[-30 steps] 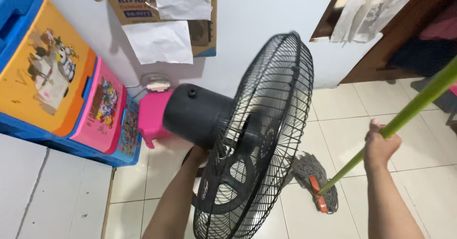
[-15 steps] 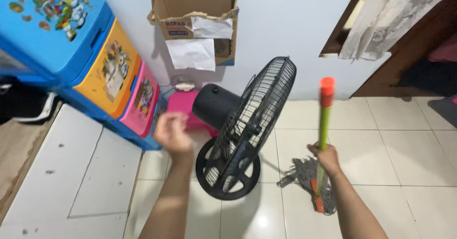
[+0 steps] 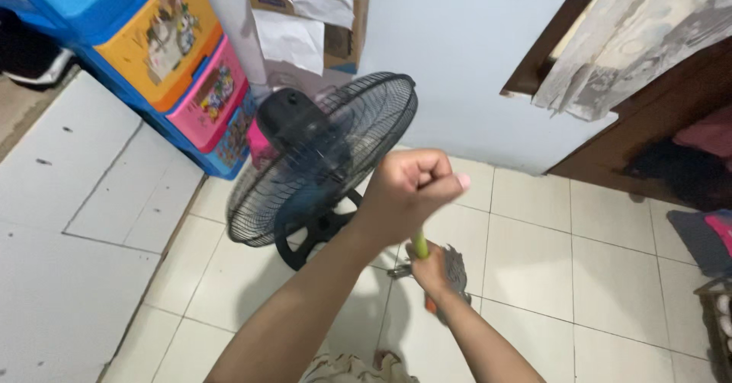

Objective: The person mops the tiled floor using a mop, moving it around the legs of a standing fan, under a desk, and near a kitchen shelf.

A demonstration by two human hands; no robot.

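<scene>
Hands: left hand [image 3: 412, 189] and right hand [image 3: 433, 270] clamped on mop handle [image 3: 420, 246] (fan [image 3: 320, 162] just left); open tiled floor [image 3: 579, 261] to right.

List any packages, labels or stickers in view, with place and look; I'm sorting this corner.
Cardboard box: top centre, against the wall behind the fan; brown, torn rim, blue corner.
Paper sheets: two white sheets stuck on the box front, one above the other.
Drawer stickers: cartoon pictures on the orange, pink and blue drawer fronts, upper left.
No screens or signs.
</scene>
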